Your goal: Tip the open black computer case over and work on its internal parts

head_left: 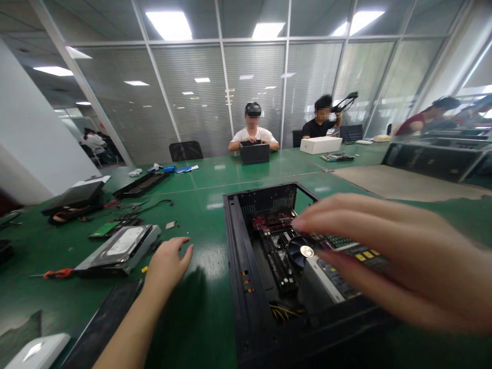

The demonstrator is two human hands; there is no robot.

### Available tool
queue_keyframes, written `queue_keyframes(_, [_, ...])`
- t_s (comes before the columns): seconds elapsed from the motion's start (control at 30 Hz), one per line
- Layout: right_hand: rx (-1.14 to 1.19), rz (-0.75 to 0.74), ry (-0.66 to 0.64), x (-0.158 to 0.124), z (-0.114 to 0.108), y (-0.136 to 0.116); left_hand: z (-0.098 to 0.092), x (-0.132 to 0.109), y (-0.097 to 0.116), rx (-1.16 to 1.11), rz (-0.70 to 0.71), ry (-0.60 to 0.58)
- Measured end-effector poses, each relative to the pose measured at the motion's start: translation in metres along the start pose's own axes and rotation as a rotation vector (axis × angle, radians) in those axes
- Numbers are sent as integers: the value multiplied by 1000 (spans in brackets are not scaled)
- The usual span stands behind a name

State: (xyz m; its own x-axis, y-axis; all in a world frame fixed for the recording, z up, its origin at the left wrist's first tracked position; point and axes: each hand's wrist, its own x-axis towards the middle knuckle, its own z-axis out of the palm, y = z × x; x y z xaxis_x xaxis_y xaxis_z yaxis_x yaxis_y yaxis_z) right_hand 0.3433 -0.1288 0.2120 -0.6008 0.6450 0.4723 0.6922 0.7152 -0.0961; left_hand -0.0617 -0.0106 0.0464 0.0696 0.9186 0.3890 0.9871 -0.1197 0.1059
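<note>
An open black computer case (249, 307) lies on the green table in front of me. Inside it I see a motherboard (277, 256), a round CPU fan (298, 251) and a power supply (326, 287) with a label on top. My right hand (400, 251), blurred, hovers over the right part of the case with thumb and fingers apart and nothing between them. It hides part of the power supply. My left hand (169, 261) is raised over the table left of the case, fingers loosely curved and apart, holding nothing. Beside it sits a hard drive (125, 241) in a metal bracket.
An orange-handled screwdriver (57, 273) lies at the left, near a green circuit board (109, 228) and cables. A long black panel (105, 318) and a white box (40, 352) are close by. Across the table, people sit near a white carton (321, 145).
</note>
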Motion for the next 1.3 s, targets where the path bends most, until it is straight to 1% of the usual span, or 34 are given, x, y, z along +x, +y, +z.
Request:
queue_keyframes(0.03, [21, 3, -78, 26, 3, 16, 3, -2, 8, -52, 26, 12])
queue_keyframes(0.07, [21, -20, -167, 52, 13, 34, 5, -5, 15, -101, 56, 4])
queue_keyframes(0.13, [-80, -67, -406, 96, 47, 73, 12, -10, 28, -177, 117, -48])
queue_keyframes(0.2, [-182, -19, -616, 122, 90, 109, 18, -15, 37, -211, 165, -116])
queue_keyframes(0.23, [-205, 28, -679, 128, 110, 124, 20, -17, 41, -217, 185, -146])
queue_keyframes(0.27, [-199, 75, -710, 130, 129, 137, 22, -18, 44, -223, 208, -175])
queue_keyframes(0.3, [-166, 110, -712, 130, 144, 147, 23, -19, 46, -233, 237, -206])
queue_keyframes(0.37, [-66, 135, -700, 124, 166, 159, 24, -19, 50, -271, 306, -269])
queue_keyframes(0.43, [-16, 123, -712, 118, 178, 164, 24, -16, 52, -319, 371, -333])
queue_keyframes(0.53, [-131, 111, -743, 115, 189, 162, 26, -10, 55, -380, 415, -402])
queue_keyframes(0.6, [-220, 105, -740, 118, 193, 159, 27, -7, 55, -405, 412, -423])
queue_keyframes(0.67, [-236, 86, -749, 121, 195, 159, 29, -6, 53, -420, 402, -432])
queue_keyframes(0.77, [-169, -2, -775, 124, 193, 164, 29, -7, 50, -427, 399, -440])
queue_keyframes(0.83, [-163, -33, -781, 125, 192, 168, 29, -8, 49, -428, 408, -431])
queue_keyframes(0.9, [-180, -9, -781, 126, 192, 170, 29, -8, 50, -427, 415, -415])
queue_keyframes(1.0, [-124, 45, -754, 127, 192, 169, 28, -8, 51, -419, 403, -412])
queue_keyframes(1.07, [-93, 45, -747, 128, 191, 167, 28, -8, 51, -415, 399, -423])
queue_keyframes(1.2, [-160, 25, -771, 128, 186, 162, 29, -8, 49, -409, 433, -419])
queue_keyframes(1.3, [-261, 1, -800, 129, 177, 156, 28, -8, 47, -395, 461, -413])
